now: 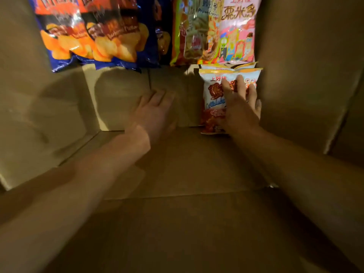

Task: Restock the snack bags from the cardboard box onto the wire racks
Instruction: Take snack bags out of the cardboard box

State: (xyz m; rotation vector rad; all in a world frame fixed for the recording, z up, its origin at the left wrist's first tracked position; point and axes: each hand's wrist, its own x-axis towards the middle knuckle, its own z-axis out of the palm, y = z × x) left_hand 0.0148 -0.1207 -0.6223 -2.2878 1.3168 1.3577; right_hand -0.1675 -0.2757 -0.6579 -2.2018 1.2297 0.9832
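Both my arms reach deep into the cardboard box (59,115). My left hand (155,109) lies flat on the box bottom, fingers released. My right hand (239,107) spreads over a white snack bag (213,107) against the right wall, fingers curling onto it. Beyond, blue chip bags (88,32) and a pink bag (238,30).

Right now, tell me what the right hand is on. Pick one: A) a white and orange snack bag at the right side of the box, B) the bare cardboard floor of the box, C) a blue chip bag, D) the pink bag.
A: the right hand lies with fingers spread on the white and orange snack bag by the right wall of the cardboard box.
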